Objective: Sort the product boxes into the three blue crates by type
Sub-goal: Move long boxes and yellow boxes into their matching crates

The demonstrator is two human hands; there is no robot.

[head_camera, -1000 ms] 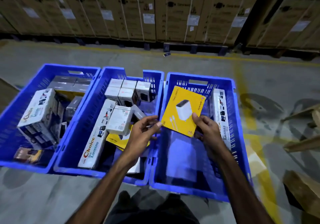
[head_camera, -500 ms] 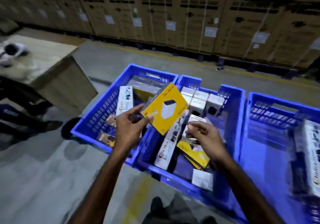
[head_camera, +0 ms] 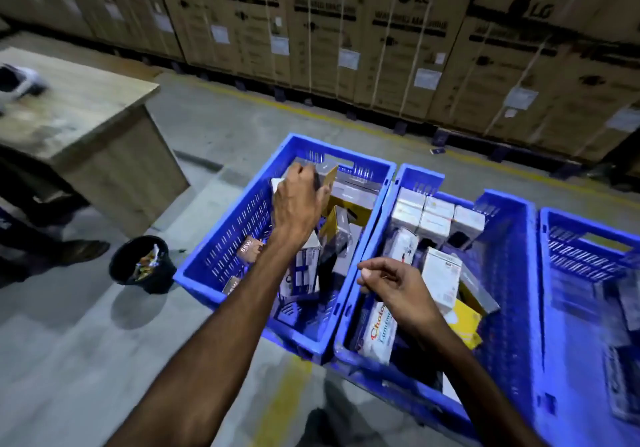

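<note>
- Over the far end of the left crate (head_camera: 221, 249), the yellow box (head_camera: 330, 178) sits in the left hand (head_camera: 298, 201). Fingers curl round it, box tilted on edge, just above the grey boxes (head_camera: 349, 187) packed at that end.
- Left-hand grip: closed on the yellow box, mostly hiding it; only one yellow-brown edge shows.
- Beside that, nearer the person in the left crate: more yellow/white boxes (head_camera: 337, 225) standing loose at angles, plus a small brown "65W" box (head_camera: 247, 247) against the crate's left wall.
- Right of the left crate, touching it: the middle crate (head_camera: 505, 225), w/ white boxes (head_camera: 424, 214) in rows at the far end and a long "Choice" box (head_camera: 379, 329) leaning at the near end.
- Right hand (head_camera: 398, 284) hovers over the middle crate, fingers loosely curled, holding nothing I can make out.
- Right of the middle crate: the third crate (head_camera: 554, 273), blurred, contents unclear.
- Left of the left crate, well apart: a black bucket (head_camera: 142, 263) on the floor, a wooden desk (head_camera: 79, 107) beyond it.
- Risks, as I judge it:
  - Let go while tilted → box could tip onto the loose ones, not seat w/ its type.
  - Loose boxes nearby stand unstable; a knock from the wrist may topple them.
  - Frame is motion-blurred, so a fast drop may land it in the wrong group.
</note>
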